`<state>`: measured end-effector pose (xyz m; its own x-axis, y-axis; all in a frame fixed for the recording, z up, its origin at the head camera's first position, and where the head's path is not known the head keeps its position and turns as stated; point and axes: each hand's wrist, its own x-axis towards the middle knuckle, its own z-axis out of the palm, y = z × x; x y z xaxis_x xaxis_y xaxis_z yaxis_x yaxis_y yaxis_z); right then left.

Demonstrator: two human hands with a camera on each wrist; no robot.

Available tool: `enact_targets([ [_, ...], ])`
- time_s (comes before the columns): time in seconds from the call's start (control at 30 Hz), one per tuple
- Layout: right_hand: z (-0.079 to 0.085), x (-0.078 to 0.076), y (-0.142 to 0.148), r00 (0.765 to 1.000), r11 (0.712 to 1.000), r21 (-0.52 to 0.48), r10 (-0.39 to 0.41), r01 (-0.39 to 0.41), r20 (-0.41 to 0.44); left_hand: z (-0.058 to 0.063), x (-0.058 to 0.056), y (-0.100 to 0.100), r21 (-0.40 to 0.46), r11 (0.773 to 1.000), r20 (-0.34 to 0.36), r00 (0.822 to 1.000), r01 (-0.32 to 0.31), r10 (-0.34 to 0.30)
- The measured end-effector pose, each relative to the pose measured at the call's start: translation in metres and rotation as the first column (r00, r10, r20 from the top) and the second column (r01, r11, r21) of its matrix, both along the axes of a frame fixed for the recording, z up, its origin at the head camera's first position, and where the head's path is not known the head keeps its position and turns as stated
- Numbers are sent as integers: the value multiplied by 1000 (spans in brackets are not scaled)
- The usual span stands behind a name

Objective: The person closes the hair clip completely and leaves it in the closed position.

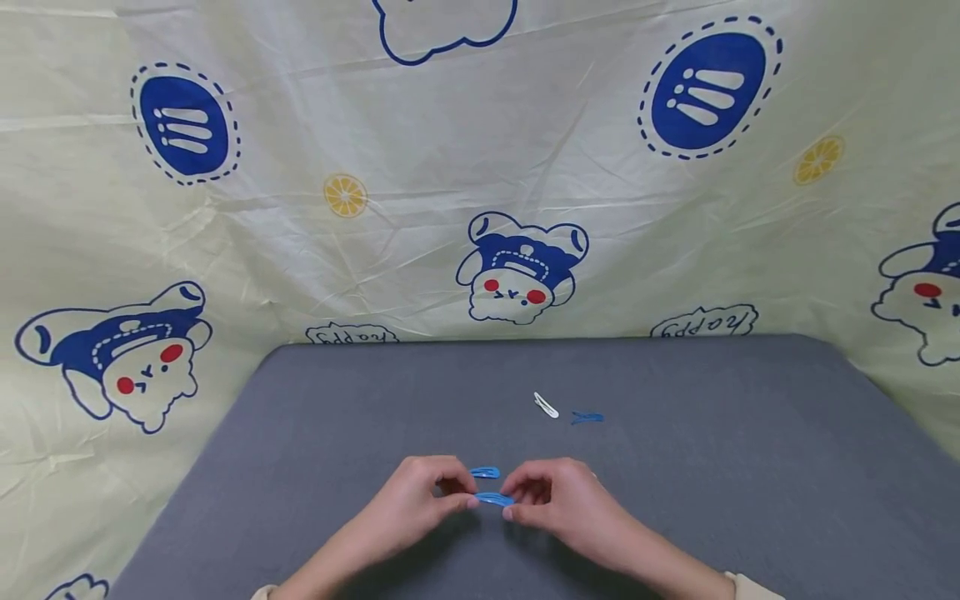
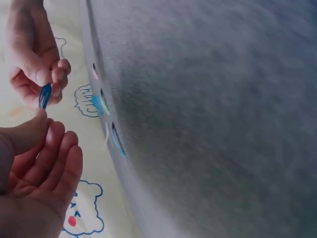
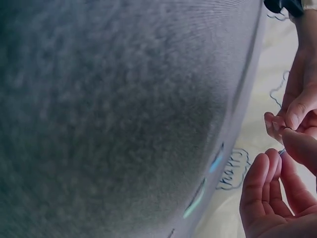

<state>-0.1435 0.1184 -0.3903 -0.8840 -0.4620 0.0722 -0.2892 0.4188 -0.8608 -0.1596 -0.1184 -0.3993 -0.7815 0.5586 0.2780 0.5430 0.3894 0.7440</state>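
Between my two hands is a blue snap hair clip [image 1: 495,499], its slotted face showing in the left wrist view. My left hand [image 1: 423,493] pinches one end of it between thumb and finger. The other end sits between the thumb and fingertips of my right hand [image 1: 562,502]. Just behind, on the dark grey table, lies a second blue hair clip [image 1: 486,472]. In the right wrist view the fingers hide most of the held clip.
Farther back on the table [image 1: 337,417] lie a white hair clip [image 1: 546,406] and a darker blue hair clip [image 1: 588,417], whose prongs look spread. A pale printed cloth [image 1: 420,275] hangs behind the table's far edge.
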Motion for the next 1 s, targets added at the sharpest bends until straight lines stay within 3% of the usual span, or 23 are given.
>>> enact_targets([
  [0.2, -7, -7, -3, 999, 999, 35, 41, -41, -4, -3, -6, -4, -63, 998, 44, 999, 29, -27],
  [0.53, -16, -19, -9, 994, 992, 79, 102, -100, -24, -10, -9, -5, -122, 992, 116, 993, 17, -3],
  [0.8, -22, -26, -13, 994, 988, 123, 100, -94, -50, -15, -19, -8, -107, 993, 171, 985, 46, -28],
  [1.0, -22, -28, -15, 993, 984, 150, 101, -91, -61, -13, -25, -8, -150, 986, 192, 981, 67, -37],
])
